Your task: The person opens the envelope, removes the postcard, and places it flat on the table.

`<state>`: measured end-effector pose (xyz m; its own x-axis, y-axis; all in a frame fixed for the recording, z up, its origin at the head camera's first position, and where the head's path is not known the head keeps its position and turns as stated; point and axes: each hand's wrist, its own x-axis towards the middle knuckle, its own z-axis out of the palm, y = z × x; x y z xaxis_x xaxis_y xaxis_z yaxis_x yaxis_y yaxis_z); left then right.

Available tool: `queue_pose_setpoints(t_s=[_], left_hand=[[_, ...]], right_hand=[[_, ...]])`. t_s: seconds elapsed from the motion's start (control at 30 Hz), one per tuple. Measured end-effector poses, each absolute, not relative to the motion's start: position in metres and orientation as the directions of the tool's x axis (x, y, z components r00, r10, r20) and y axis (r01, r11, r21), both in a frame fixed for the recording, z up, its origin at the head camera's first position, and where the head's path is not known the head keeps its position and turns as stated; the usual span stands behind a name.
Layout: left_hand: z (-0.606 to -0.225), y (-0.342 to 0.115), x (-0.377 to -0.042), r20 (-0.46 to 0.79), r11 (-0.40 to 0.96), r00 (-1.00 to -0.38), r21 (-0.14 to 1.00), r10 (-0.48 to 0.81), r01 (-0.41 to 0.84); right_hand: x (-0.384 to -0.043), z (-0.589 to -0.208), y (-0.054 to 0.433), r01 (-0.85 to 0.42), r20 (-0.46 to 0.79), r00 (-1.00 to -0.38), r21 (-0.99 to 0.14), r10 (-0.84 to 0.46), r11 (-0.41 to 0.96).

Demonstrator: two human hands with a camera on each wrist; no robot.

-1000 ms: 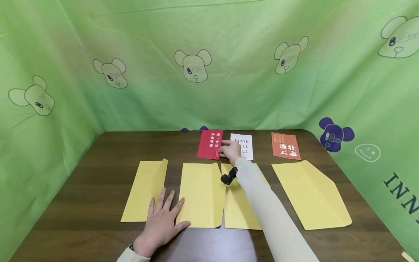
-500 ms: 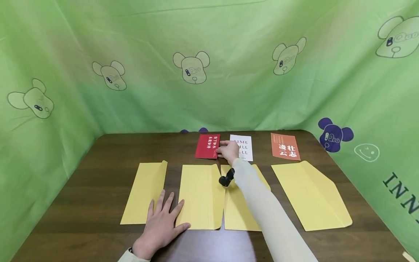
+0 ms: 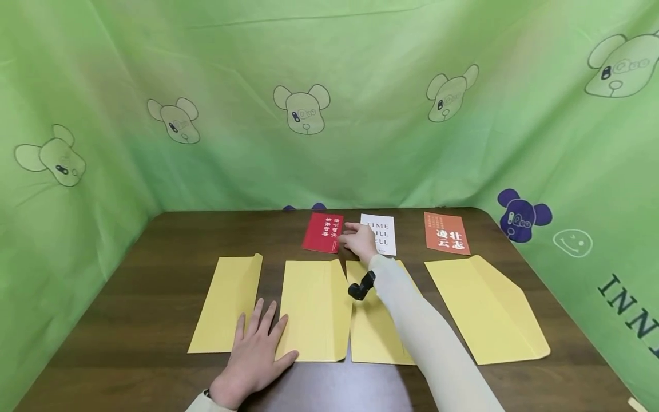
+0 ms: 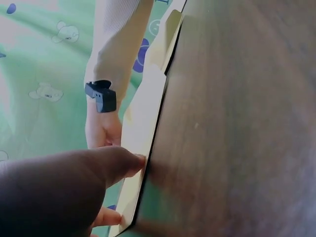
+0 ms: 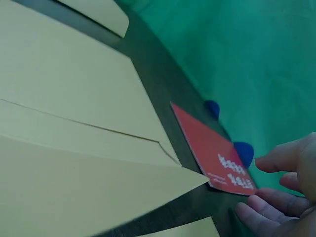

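My right hand [image 3: 359, 241] is at the right edge of a red card [image 3: 319, 232] with white characters, lying at the back of the table. In the right wrist view its fingers [image 5: 269, 203] are spread apart around the card's corner, one fingertip right at the edge, with no grip on it. A white card [image 3: 387, 232] printed with "TIME" is partly hidden behind that hand. With fingers spread, my left hand [image 3: 252, 355] rests flat near the front, its thumb [image 4: 123, 163] on the second yellow envelope [image 3: 309, 309] from the left. Its fingertips reach toward the leftmost envelope [image 3: 221, 303].
An orange card [image 3: 445, 232] lies at the back right. Below it is another yellow envelope [image 3: 486, 309] with its flap spread. The right forearm covers part of the third envelope [image 3: 373, 326]. A green printed cloth [image 3: 309, 166] surrounds the dark wooden table [image 3: 128, 320].
The red card has shifted slightly left and now lies flatter on the table. My right hand's fingers have loosened from its edge. The left hand keeps its place.
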<state>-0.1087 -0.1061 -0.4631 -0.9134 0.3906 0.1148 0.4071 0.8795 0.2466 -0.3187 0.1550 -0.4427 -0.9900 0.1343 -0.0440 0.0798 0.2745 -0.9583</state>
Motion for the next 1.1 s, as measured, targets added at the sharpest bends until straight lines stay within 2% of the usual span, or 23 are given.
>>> queue_pose_setpoints(t_s=[0.23,0.33,0.5,0.67,0.83,0.93,1.1], left_hand=[[-0.450,-0.111,-0.113,0.229,0.868,-0.899,0.258,0.372,0.425],[-0.442,-0.124,-0.114,0.256,0.870,-0.904,0.275,0.343,0.408],[-0.434,-0.167,-0.120,0.225,0.907,-0.948,0.307,0.225,0.288],[-0.435,-0.215,-0.129,0.228,0.930,-0.959,0.286,0.167,0.230],[-0.443,-0.245,-0.129,0.259,0.928,-0.948,0.270,0.187,0.257],[-0.450,-0.253,-0.128,0.246,0.931,-0.950,0.263,0.190,0.254],[-0.458,-0.253,-0.128,0.189,0.928,-0.959,0.270,0.211,0.257]], right_hand=[[-0.305,-0.427,0.156,0.007,0.010,-0.997,-0.970,0.071,0.242],[-0.296,-0.419,0.153,-0.020,0.022,-1.000,-0.979,0.006,0.203],[-0.276,-0.407,0.142,-0.045,0.026,-0.985,-0.993,-0.168,0.110],[-0.256,-0.401,0.126,-0.090,0.049,-0.953,-0.988,-0.300,0.125],[-0.237,-0.402,0.108,-0.168,0.075,-0.924,-0.960,-0.376,0.222],[-0.223,-0.406,0.096,-0.247,0.087,-0.896,-0.913,-0.436,0.325],[-0.202,-0.414,0.077,-0.442,0.071,-0.810,-0.727,-0.582,0.525]])
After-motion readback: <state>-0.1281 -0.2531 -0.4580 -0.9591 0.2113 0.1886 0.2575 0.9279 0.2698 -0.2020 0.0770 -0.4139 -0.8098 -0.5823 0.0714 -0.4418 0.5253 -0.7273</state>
